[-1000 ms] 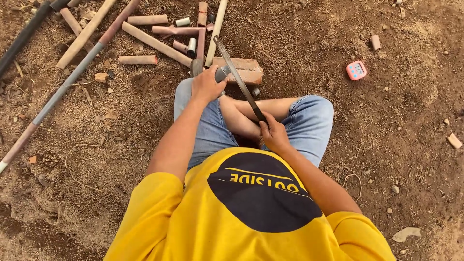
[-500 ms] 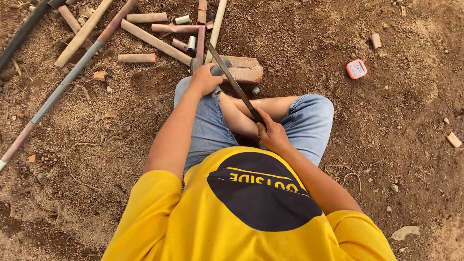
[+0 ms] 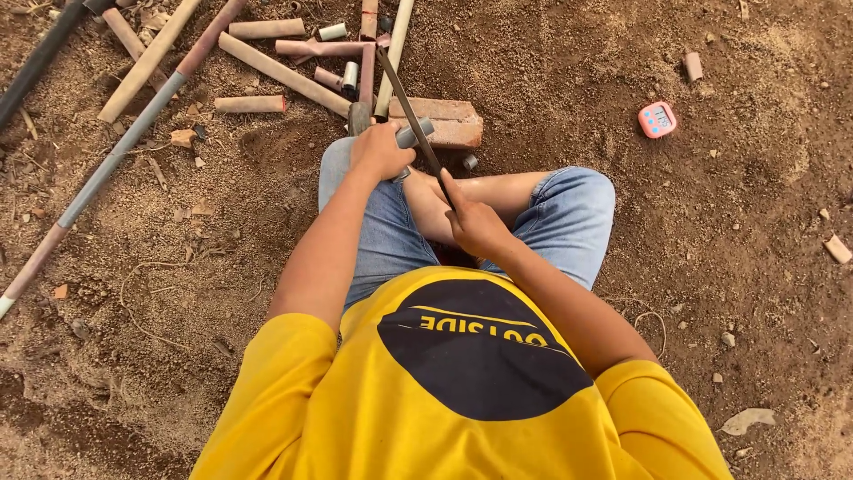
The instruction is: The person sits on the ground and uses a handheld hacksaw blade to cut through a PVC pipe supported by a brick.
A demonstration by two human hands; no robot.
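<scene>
On the far left we saw a long grey pipe lying on the dirt ground, with short brown pipe pieces near it. Our left hand was closed tight around a short grey pipe that rested on a brick. Our right hand gripped the handle of a thin dark saw, its blade lying across that pipe. A small pink timer sat well apart on the right
</scene>
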